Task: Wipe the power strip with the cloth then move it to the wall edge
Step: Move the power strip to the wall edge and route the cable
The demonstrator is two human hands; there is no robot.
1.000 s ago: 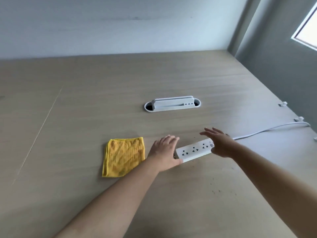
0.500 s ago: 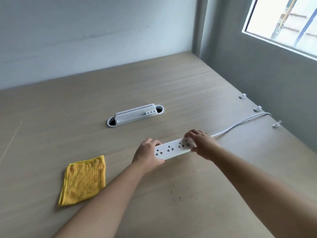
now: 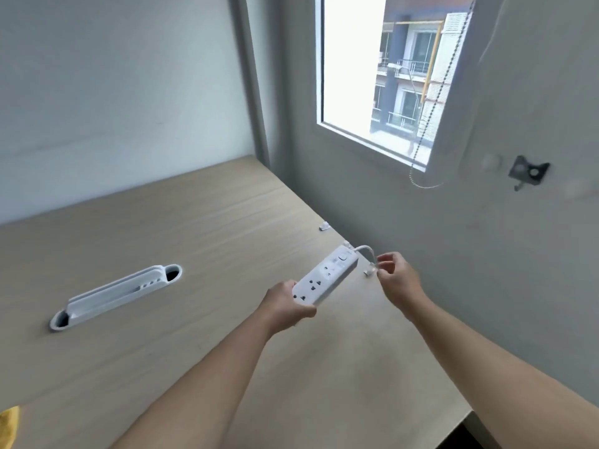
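While our left hand (image 3: 285, 307) grips the power strip (image 3: 325, 278) above the desk (image 3: 194, 222), our right hand (image 3: 393, 280) pinches its cord (image 3: 368, 251) near the wall (image 3: 421, 238).

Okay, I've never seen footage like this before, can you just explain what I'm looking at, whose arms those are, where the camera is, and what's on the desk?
There is no machine here. The single picture comes from a wide-angle camera worn on a person's head, looking forward and down, so the two bare arms reaching in from the bottom are that person's own.

The left hand has a grip on the near end of a white power strip, holding it near the wall with the window. The right hand pinches its white cable close to where it leaves the strip.

On the wooden desk sits a white cable port set into the top. A yellow cloth just peeks in at the bottom left corner. Small white cable clips lie along the wall edge.
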